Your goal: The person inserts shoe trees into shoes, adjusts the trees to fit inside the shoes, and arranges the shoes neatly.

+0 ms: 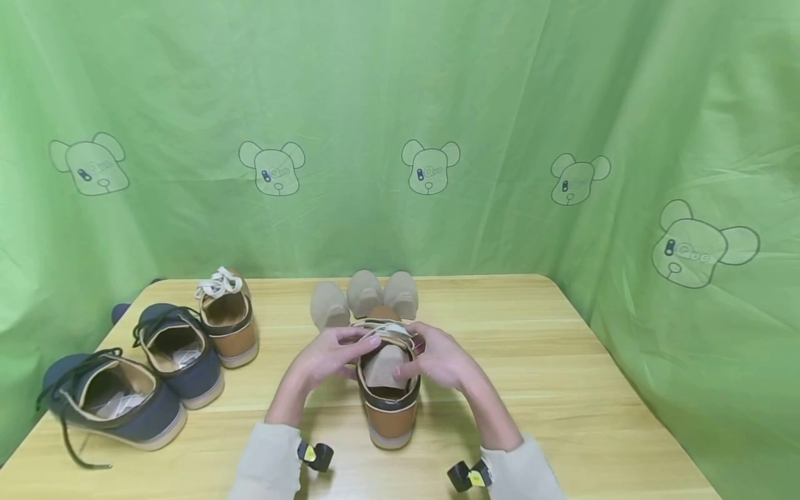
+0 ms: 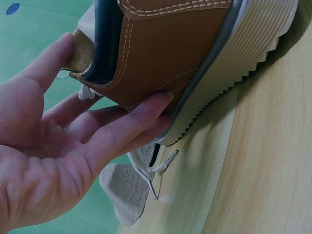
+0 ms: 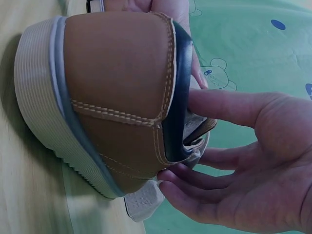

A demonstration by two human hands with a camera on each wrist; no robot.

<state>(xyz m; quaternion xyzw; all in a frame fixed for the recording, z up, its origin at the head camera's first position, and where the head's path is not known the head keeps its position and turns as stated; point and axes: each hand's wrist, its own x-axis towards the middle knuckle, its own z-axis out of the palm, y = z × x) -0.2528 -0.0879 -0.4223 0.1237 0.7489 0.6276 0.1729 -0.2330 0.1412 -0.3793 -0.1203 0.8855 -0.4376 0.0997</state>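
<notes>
A brown lace-up shoe stands on the table with its heel toward me. Inside its opening lies a beige moulded shoe insert. My left hand holds the shoe's left side, with the thumb at the collar by the tongue and the fingers along the outer leather. From the other side my right hand grips the collar. Its thumb reaches into the opening, and the fingers lie outside near the pale laces. The shoe's toe is mostly hidden in the wrist views.
Three more beige inserts stand beyond the shoe. At the left are two navy shoes with dark laces and another brown shoe with white laces. A green curtain hangs behind and to the right of the wooden table.
</notes>
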